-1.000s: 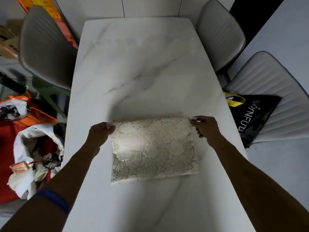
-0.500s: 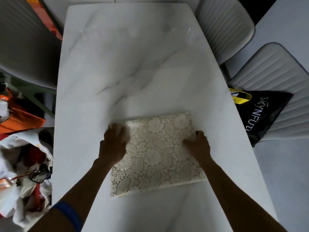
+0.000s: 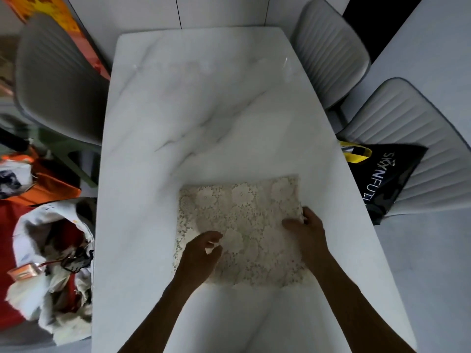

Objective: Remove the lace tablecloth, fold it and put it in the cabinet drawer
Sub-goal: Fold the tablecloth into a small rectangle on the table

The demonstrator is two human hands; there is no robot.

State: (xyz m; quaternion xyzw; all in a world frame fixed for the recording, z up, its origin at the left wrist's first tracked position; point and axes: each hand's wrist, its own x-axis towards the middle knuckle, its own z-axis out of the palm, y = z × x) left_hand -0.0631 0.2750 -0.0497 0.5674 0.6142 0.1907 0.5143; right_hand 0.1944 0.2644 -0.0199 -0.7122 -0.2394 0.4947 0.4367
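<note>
While my left hand (image 3: 197, 256) rests on the folded lace tablecloth (image 3: 239, 215) with fingers loosely curled and holding nothing, my right hand (image 3: 307, 231) grips the cloth's right edge, thumb on top. I note the cloth lies flat on the near part of the marble table (image 3: 204, 103). Grey chairs (image 3: 328, 49) flank it; a black bag (image 3: 382, 174) sits on one.

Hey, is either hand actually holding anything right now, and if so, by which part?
The right hand grips the folded lace tablecloth at its right edge, thumb on top. The left hand hovers or rests over the cloth's left part, fingers loosely curled, gripping nothing visible.
</note>
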